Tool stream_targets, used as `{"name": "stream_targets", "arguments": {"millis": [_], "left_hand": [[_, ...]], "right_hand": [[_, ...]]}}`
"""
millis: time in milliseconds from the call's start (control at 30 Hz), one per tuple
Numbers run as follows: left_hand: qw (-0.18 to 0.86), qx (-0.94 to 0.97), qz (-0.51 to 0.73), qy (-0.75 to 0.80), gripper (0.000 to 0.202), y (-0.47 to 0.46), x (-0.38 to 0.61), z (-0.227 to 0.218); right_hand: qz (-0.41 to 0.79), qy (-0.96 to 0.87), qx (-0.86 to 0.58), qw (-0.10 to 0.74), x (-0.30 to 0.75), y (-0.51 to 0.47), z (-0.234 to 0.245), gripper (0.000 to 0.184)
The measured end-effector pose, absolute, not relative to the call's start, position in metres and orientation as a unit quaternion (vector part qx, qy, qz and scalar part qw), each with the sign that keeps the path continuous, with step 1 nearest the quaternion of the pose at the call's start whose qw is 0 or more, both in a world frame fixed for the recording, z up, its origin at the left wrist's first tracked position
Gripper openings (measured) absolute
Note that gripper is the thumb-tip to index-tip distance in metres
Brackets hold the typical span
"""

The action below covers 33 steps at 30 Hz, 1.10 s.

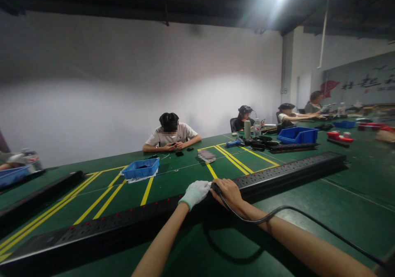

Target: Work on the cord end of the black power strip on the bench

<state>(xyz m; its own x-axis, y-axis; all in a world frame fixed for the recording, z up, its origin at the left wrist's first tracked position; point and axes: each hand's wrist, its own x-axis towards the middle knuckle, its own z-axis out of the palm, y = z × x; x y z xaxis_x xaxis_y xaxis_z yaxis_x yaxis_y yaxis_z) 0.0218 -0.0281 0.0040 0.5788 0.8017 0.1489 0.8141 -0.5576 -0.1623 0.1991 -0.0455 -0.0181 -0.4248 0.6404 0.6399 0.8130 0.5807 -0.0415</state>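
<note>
A long black power strip (pixel 277 174) with rows of sockets and small red switches runs diagonally across the green table. My left hand (pixel 195 192), in a white glove with a mint-green cuff, is over the strip's middle, fingers closed; what is in them, if anything, is hidden. Right beside it, my bare right hand (pixel 230 192) is closed around a black plug (pixel 217 188) above the strip. From the plug a black cable (pixel 286 207) loops over my right forearm toward the lower right. Whether the plug's pins are in a socket is hidden by my fingers.
A blue tray (pixel 140 168) stands beyond the strip, near yellow tape lines (pixel 231 158). Another black strip (pixel 40 197) lies at left. Farther right are a blue bin (pixel 298 135), a green cylindrical bottle (pixel 247 129) and a red holder (pixel 339 137). Several people sit around the table.
</note>
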Motion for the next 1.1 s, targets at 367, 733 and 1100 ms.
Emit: {"name": "stream_targets", "arguments": {"millis": [367, 733, 1100], "left_hand": [[0.116, -0.885, -0.026, -0.451, 0.037, -0.0249, 0.0208, 0.0009], [0.114, -0.887, -0.039, -0.446, 0.036, -0.0255, 0.0205, 0.0001], [0.079, -0.884, -0.061, -0.457, 0.032, -0.0286, 0.0227, 0.0069]], "right_hand": [[-0.153, -0.829, -0.430, 0.324, 0.1995, -0.0451, -0.0193, 0.025], [-0.186, -0.823, -0.412, 0.344, 0.1994, -0.0414, -0.0238, 0.022], [-0.201, -0.820, -0.409, 0.347, 0.2000, -0.0419, -0.0240, 0.022]]}}
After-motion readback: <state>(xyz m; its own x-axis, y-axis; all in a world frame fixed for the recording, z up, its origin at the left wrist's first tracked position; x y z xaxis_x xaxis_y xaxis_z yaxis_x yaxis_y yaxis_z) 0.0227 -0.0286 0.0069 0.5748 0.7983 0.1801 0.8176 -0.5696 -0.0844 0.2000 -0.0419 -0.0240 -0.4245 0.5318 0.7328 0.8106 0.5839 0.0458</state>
